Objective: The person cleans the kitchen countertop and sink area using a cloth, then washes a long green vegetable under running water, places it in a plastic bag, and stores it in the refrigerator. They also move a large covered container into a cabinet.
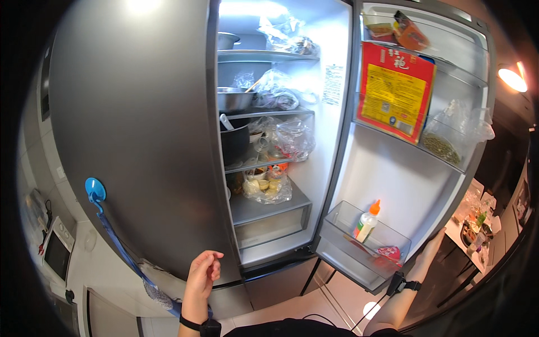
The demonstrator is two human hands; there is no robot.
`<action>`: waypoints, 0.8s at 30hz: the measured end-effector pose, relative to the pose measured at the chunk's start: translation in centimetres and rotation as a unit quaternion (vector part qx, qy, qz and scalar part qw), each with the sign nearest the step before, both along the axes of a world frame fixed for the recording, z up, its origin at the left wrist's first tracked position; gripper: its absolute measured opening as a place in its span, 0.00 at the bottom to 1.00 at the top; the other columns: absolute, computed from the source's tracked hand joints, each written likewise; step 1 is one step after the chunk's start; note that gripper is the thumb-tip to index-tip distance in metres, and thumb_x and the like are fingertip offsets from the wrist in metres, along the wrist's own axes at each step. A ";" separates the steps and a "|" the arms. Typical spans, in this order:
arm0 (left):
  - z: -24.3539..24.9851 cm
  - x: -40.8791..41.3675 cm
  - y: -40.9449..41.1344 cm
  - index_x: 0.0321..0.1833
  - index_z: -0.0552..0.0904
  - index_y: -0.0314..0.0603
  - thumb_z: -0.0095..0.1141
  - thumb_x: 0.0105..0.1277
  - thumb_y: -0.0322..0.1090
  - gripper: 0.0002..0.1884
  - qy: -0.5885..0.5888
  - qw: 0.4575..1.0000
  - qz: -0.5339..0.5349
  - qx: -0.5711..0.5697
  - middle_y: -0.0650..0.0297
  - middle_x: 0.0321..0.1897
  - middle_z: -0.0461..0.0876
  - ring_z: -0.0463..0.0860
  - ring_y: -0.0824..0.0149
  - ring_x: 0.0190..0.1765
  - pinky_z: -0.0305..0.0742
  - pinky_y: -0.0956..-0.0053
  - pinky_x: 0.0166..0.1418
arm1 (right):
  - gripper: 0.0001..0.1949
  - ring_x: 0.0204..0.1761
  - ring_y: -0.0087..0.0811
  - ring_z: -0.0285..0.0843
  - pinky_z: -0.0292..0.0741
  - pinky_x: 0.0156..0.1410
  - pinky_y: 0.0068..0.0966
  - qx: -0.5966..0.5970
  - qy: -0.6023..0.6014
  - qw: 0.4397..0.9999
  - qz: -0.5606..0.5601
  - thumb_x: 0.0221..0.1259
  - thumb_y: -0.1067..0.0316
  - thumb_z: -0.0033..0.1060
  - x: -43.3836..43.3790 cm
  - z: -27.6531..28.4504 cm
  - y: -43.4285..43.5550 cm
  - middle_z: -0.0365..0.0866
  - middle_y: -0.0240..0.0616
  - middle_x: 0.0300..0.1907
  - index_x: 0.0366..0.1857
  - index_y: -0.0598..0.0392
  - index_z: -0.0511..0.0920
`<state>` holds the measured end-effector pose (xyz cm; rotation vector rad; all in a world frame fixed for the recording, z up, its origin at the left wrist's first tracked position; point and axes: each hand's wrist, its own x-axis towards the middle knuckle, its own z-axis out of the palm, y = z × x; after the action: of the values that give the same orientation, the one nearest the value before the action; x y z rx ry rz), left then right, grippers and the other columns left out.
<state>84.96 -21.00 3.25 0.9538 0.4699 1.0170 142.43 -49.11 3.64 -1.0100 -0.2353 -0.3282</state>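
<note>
A grey refrigerator (139, 126) stands before me with its right-hand door (383, 168) swung wide. My right hand (429, 248) grips that door's outer edge near the lower bin, its fingertips partly hidden. In front of the left door's bottom corner is my left hand (204, 269), fingers curled in, nothing seen in it. Steel bowls (236, 99), a dark pot (236, 141) and plastic bags (292, 137) fill the shelves. On the lowest open shelf sits a clear bag of pale round food (269, 189). An orange-capped squeeze bottle (366, 223) stands in the lower door bin (337, 223).
A red and yellow packet (396, 92) and a bag of green beans (440, 145) occupy a middle door bin. From a blue hook (95, 189) on the left door hangs a blue strap (122, 248). Behind the open door, a cluttered table (459, 242) stands at right.
</note>
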 end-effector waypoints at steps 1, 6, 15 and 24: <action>-0.2 0.2 -0.5 0.46 0.80 0.35 0.52 0.74 0.36 0.11 0.006 1.000 0.008 0.000 0.70 0.20 0.72 0.65 0.79 0.21 0.58 0.83 0.25 | 0.38 0.74 0.36 0.59 0.56 0.77 0.30 0.016 0.042 0.996 0.072 0.75 0.37 0.39 -1.8 1.0 0.3 0.60 0.41 0.75 0.74 0.63 0.59; -1.7 2.5 -3.9 0.45 0.80 0.36 0.52 0.74 0.37 0.10 0.016 0.999 0.025 -0.032 0.70 0.20 0.73 0.65 0.79 0.20 0.58 0.83 0.24 | 0.34 0.70 0.32 0.64 0.59 0.72 0.27 -0.089 0.059 0.991 0.082 0.76 0.38 0.39 -4.3 1.8 -1.5 0.68 0.39 0.71 0.72 0.58 0.65; -2.9 3.8 -10.2 0.44 0.81 0.39 0.52 0.74 0.38 0.10 0.064 0.993 0.078 -0.054 0.72 0.20 0.73 0.66 0.80 0.21 0.58 0.85 0.25 | 0.32 0.44 0.23 0.70 0.70 0.53 0.18 -0.130 -0.172 0.905 0.367 0.46 0.73 0.76 -4.4 -1.4 -8.4 0.70 0.30 0.43 0.59 0.59 0.69; -3.5 -5.3 -15.4 0.43 0.81 0.39 0.54 0.72 0.38 0.10 0.047 0.969 0.237 -0.047 0.71 0.20 0.74 0.67 0.79 0.21 0.58 0.84 0.24 | 0.48 0.62 0.37 0.72 0.68 0.67 0.31 -0.080 -0.238 0.809 0.531 0.29 0.69 0.86 -17.9 0.0 2.0 0.74 0.40 0.59 0.65 0.61 0.68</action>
<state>79.63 -36.37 -0.20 0.8232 0.8452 1.3688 124.52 -47.12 3.69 -0.8007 -1.2469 0.4940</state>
